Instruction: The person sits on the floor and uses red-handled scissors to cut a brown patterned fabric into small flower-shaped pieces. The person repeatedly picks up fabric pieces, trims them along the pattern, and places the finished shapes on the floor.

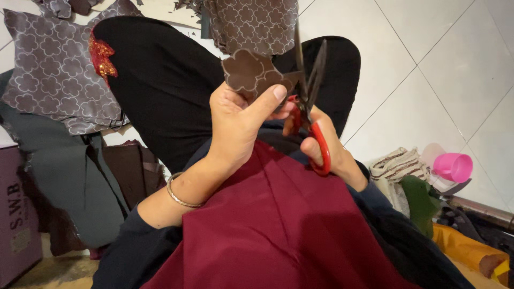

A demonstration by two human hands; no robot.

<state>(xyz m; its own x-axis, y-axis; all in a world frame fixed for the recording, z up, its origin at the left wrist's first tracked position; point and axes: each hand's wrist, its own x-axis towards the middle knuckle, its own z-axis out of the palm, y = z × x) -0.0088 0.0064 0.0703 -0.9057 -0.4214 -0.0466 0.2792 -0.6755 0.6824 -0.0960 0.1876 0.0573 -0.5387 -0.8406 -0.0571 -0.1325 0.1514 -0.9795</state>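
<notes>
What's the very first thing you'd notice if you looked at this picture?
The red-handled scissors in the middle, gripped by the right hand with their dark blades open and pointing up. Right beside them, the left hand pinches a small brown cloud-shaped cutout. Below spreads deep red cloth over the lap, and a bright pink cup lies on the tiled floor at the right.

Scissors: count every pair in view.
1. The scissors, red-handled, are in the right hand, blades up beside the brown piece pinched by the left hand. Others may lie hidden under the fabric.
</notes>
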